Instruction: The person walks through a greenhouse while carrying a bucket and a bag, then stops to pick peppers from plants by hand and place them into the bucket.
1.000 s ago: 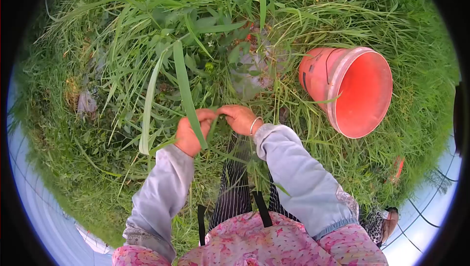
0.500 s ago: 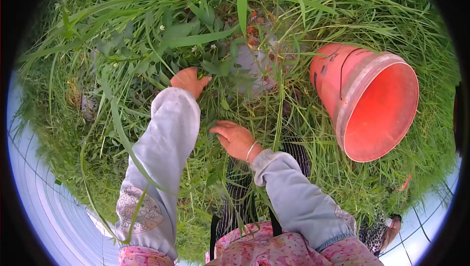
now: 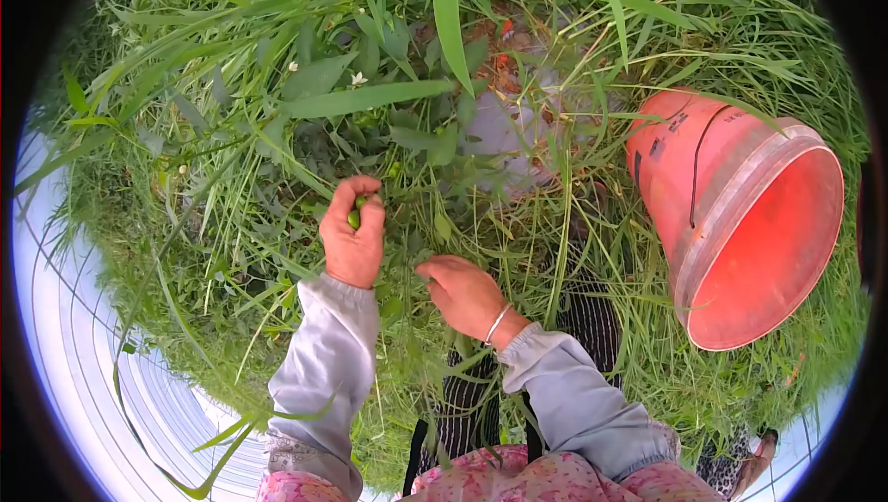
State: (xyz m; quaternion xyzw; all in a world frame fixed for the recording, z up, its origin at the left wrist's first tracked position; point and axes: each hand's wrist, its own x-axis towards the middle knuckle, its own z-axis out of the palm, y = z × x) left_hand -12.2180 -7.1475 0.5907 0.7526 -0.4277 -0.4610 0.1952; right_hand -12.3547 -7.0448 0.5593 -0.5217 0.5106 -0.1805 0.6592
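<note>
My left hand (image 3: 352,236) is closed with thumb and fingers around a small, shiny green pepper (image 3: 354,218), part of which shows between them. It is just below a leafy plant (image 3: 319,77) with small white flowers. Another bit of green pepper (image 3: 395,169) shows among the leaves above the hand. Lower and to the right, my right hand (image 3: 465,297), with a white bracelet (image 3: 498,324) at the wrist, has its fingers bent together and pointing left. Whatever those fingers hold, if anything, is hidden.
A red bucket (image 3: 684,169) lies tipped on the grass at the right, its mouth facing down and right. Long grass blades (image 3: 370,100) cross over the plant. Grey sheeting (image 3: 509,137) with red bits shows on the ground. My striped trouser legs (image 3: 592,326) are below.
My left hand has come back out of the leaves, lower in view, and the green pepper now shows in it. My right hand has shifted slightly right and down. The view has moved.
</note>
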